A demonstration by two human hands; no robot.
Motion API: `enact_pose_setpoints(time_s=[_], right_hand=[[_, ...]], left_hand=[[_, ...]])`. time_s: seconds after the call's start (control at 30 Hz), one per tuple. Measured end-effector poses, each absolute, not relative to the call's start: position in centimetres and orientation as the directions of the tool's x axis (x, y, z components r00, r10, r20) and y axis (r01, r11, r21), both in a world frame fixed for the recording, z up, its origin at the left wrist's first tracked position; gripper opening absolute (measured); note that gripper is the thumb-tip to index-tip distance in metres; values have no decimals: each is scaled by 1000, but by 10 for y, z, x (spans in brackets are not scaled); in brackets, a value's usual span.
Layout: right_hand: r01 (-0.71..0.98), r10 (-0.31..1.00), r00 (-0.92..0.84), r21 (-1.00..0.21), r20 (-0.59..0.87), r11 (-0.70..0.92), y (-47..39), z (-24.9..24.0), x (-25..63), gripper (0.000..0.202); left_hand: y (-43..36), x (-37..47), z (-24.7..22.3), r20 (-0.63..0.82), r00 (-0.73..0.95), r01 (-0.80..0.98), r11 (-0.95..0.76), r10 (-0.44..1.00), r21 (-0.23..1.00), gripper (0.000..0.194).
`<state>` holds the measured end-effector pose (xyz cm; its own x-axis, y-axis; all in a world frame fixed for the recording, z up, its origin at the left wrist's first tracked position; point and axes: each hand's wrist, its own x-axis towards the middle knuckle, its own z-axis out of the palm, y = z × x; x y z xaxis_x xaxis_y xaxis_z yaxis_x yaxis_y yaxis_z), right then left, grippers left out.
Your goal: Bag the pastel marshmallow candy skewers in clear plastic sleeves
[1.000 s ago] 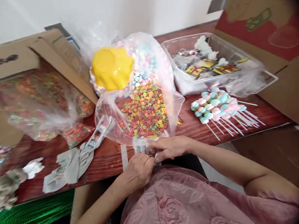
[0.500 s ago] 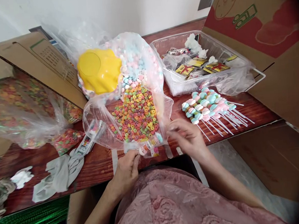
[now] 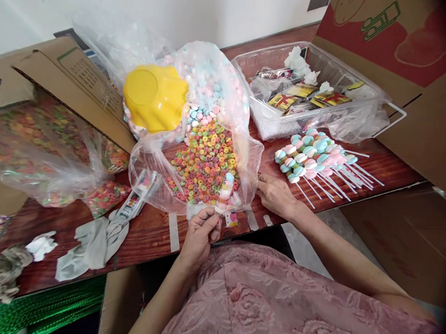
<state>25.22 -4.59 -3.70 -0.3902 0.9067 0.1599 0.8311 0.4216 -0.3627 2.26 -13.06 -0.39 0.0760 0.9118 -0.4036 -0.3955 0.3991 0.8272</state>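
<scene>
My left hand [image 3: 201, 233] is closed round the lower end of a marshmallow candy skewer [image 3: 224, 191], which points up over the front of an open clear plastic bag [image 3: 250, 157]. Ring-shaped gummies [image 3: 207, 163] in several colours fill the front of the bag. At the bag's right edge, my right hand [image 3: 276, 196] has its fingers bent against the plastic and appears to pinch it; the fingertips are partly hidden. Pastel marshmallows [image 3: 212, 82] lie behind the gummies, with an upturned yellow bowl [image 3: 154, 98] on them. Finished-looking marshmallow skewers [image 3: 313, 154] with white sticks lie stacked to the right.
A clear plastic basket [image 3: 310, 114] with small packets stands at the back right, beside a cardboard box [image 3: 402, 75]. On the left are bagged gummies [image 3: 52, 162] by another cardboard box [image 3: 70, 90], grey gloves [image 3: 94, 245] and crumpled tissue [image 3: 41, 246].
My left hand has raised the skewer from lying sideways to pointing upward. My right hand has moved down against the bag's right edge. The view has shifted slightly.
</scene>
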Motion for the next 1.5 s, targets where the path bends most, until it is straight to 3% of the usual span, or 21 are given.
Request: enact_pose_setpoints(time_s=[0.07, 0.13, 0.23, 0.3, 0.37, 0.47, 0.53, 0.6, 0.83, 0.97, 1.07, 1.33, 1.5], right_hand=[[802, 896, -405, -398, 184, 444, -44, -37, 259, 20], [713, 879, -386, -514, 280, 477, -47, -31, 269, 17], [476, 873, -173, -738, 455, 479, -62, -13, 280, 11], [341, 902, 12, -850, 432, 402, -76, 1, 276, 4], [270, 920, 52, -892, 389, 362, -88, 12, 259, 3], [318, 884, -170, -824, 436, 468, -101, 19, 215, 3], [347, 826, -342, -757, 448, 554, -103, 17, 185, 14], [340, 783, -395, -715, 480, 611, -102, 12, 165, 23], [266, 896, -303, -874, 325, 406, -99, -9, 147, 14], [252, 905, -341, -903, 255, 349, -100, -12, 143, 15], [243, 883, -417, -910, 214, 335, -99, -13, 147, 4], [324, 752, -532, -727, 389, 606, -91, -7, 175, 17], [272, 749, -436, -720, 499, 639, -90, 12, 191, 18]], left_hand=[[-133, 18, -6, -418, 57, -415, 403, 906, 816, 43], [-136, 13, -8, -430, 38, -435, 403, 902, 805, 43], [-139, 9, -11, -438, 22, -454, 399, 899, 797, 41], [-137, 11, -12, -432, 14, -462, 389, 902, 797, 39], [-133, 15, -11, -413, 19, -466, 373, 911, 802, 37], [-125, 23, -9, -359, 30, -473, 330, 933, 817, 34], [-122, 25, -7, -317, 0, -500, 275, 948, 822, 31], [-121, 21, -4, -303, -45, -546, 231, 952, 805, 30], [-124, -3, 6, -296, -78, -720, 152, 952, 677, 37], [-122, 1, 6, -260, -55, -751, 132, 964, 648, 33], [-121, 1, 4, -278, -39, -750, 155, 960, 642, 33], [-120, -3, 1, -330, -55, -680, 207, 943, 703, 36], [-117, -3, 0, -341, -140, -509, 228, 930, 830, 36]])
